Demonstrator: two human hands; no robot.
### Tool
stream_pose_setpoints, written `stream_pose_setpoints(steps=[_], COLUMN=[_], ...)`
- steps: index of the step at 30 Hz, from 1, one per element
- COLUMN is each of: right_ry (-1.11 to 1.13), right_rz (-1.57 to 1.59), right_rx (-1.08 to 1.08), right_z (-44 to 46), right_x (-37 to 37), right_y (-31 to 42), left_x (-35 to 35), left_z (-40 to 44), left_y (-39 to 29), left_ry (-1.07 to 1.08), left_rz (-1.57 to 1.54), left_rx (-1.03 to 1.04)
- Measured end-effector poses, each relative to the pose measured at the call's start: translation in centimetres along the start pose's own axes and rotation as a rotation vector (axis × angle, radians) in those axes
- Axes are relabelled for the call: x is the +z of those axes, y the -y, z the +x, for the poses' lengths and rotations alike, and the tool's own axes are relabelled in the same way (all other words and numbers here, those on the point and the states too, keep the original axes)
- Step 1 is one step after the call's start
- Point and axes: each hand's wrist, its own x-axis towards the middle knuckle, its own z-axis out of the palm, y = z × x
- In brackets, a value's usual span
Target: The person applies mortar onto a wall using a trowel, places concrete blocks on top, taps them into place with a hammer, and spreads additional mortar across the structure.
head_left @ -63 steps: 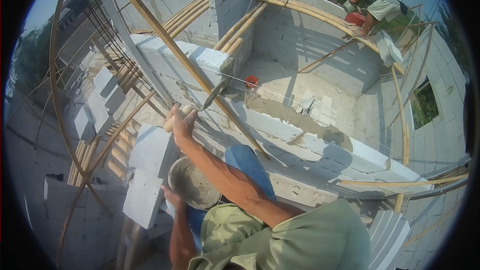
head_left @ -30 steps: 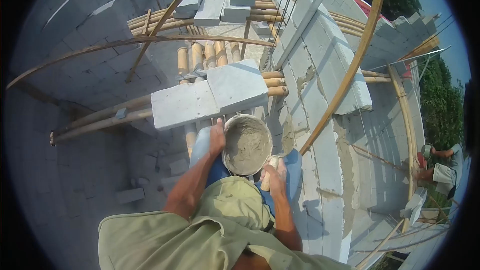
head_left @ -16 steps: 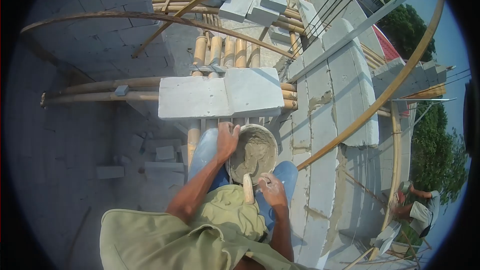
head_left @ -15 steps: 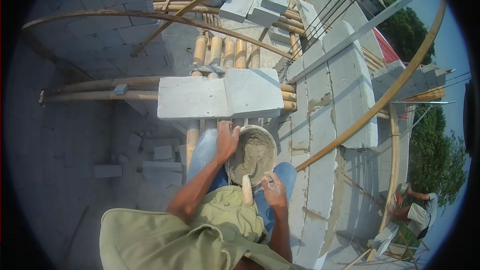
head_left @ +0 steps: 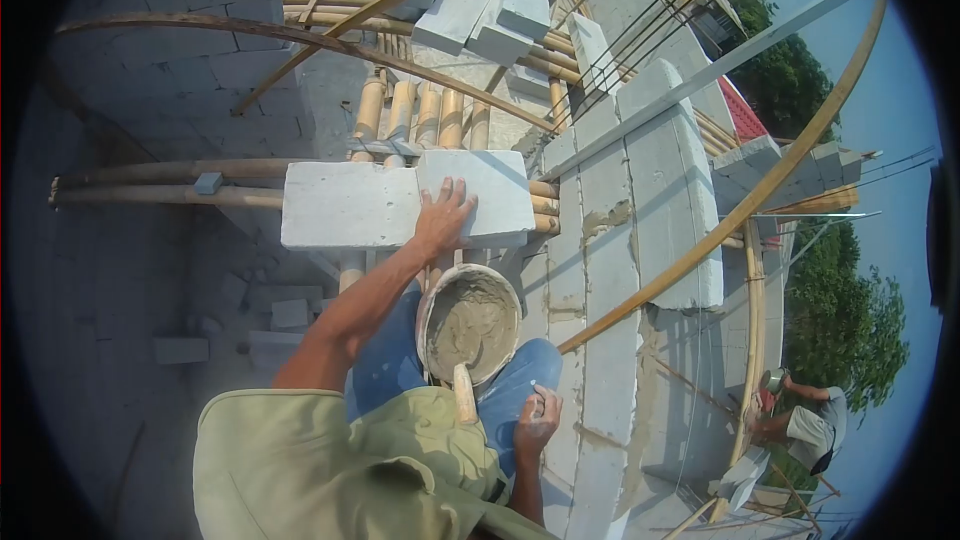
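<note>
My left hand (head_left: 443, 215) lies with spread fingers on the near part of a white concrete block (head_left: 490, 172). A second white block (head_left: 345, 205) sits against it on the left. Between my knees stands a bucket (head_left: 424, 340) holding grey wet mortar (head_left: 470, 315). The wooden handle (head_left: 464, 395) of a tool, its far end hidden in the mortar, leans over the bucket's near rim. By my right knee, my right hand (head_left: 538, 418) is closed, with a small pale bit showing at the fingertips that I cannot make out.
Bamboo poles (head_left: 400, 110) lie under and beyond the blocks. A block wall (head_left: 605, 270) with mortar joints runs along my right, crossed by a curved wooden pole (head_left: 690, 275). More blocks (head_left: 490, 20) are stacked ahead. Another person (head_left: 810, 425) works at far right. The left side drops to a lower floor.
My left hand has moved forward from the bucket's rim onto the block. My right hand has drawn back from the bucket's side to my knee. The view has shifted slightly right.
</note>
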Motion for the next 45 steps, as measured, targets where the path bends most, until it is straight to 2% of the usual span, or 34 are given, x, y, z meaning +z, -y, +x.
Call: stream_pose_setpoints(steps=[1, 4, 8, 9, 11, 12, 14, 18, 20, 21, 22, 24, 26, 28, 32, 34, 36, 39, 45], right_ry=[-0.004, -0.026, -0.051, -0.052, -0.064, -0.064, -0.07, -0.085, -0.078, -0.056, -0.039, -0.071, -0.076, -0.077, -0.088, -0.062, -0.054, -0.056, -0.05], right_rz=[0.006, -0.047, -0.029, -0.029, -0.033, -0.029, -0.026, -0.047, -0.074, -0.05, -0.025, -0.071, -0.11, -0.116, -0.102, -0.069, -0.066, -0.073, -0.067], right_rx=[0.016, -0.09, -0.099, -0.067, -0.05, -0.069, -0.097, -0.168, -0.166, -0.157, -0.156, -0.197, -0.216, -0.175, -0.207, -0.18, -0.204, -0.235, -0.207], right_z=[-0.2, -0.3, -1.1, -1.2, -0.9, -1.1, -1.0, -1.0, -1.5, -1.5, -1.1, -1.0, -1.8, -1.5, -1.5, -1.3, -1.2, -0.9, -0.9], right_x=[-0.1, -0.6, -0.7, -0.7, -1.0, -1.0, -0.9, -0.8, -1.1, -1.4, -1.5, -1.2, -1.5, -1.2, -0.7, -0.9, -0.8, -0.9, -0.6], right_y=[-0.2, -0.3, -0.9, -0.6, -0.5, -0.7, -0.9, -0.4, 0.4, 1.1, 1.5, 0.8, 0.6, 0.8, 1.3, 0.8, 0.7, 0.9, 0.8], left_x=[-0.9, -1.9, -4.3, -6.7, -8.1, -6.5, -1.1, -4.4, -5.1, -4.9, -4.1, -2.4, -0.4, -1.1, -2.9, -3.2, -3.5, -2.6, -3.8], left_z=[-0.2, 0.3, 5.3, 8.0, 11.7, 13.6, 16.7, 15.3, 15.2, 15.4, 16.3, 18.2, 18.9, 19.8, 15.7, 13.5, 12.7, 12.9, 13.4], left_y=[0.4, 1.3, 3.9, 4.3, 6.8, 9.6, 14.5, 14.4, 13.2, 12.7, 13.1, 14.9, 16.0, 15.9, 13.1, 12.2, 12.4, 13.0, 14.6], left_ry=[0.104, 0.129, 0.12, 0.32, 0.323, 0.31, 0.258, 0.317, 0.206, 0.084, 0.078, -0.094, -0.082, 0.05, 0.02, -0.074, -0.023, -0.129, -0.07], left_rz=[-0.083, -0.106, -0.171, -0.203, -0.339, -0.344, -0.223, -0.365, -0.441, -0.388, -0.398, -0.346, -0.305, -0.199, -0.233, -0.096, -0.149, -0.196, -0.282], left_rx=[-0.001, 0.03, 0.077, 0.008, 0.025, 0.029, 0.19, 0.123, -0.07, -0.216, -0.21, -0.195, -0.228, -0.302, -0.229, -0.118, -0.154, -0.135, -0.106])
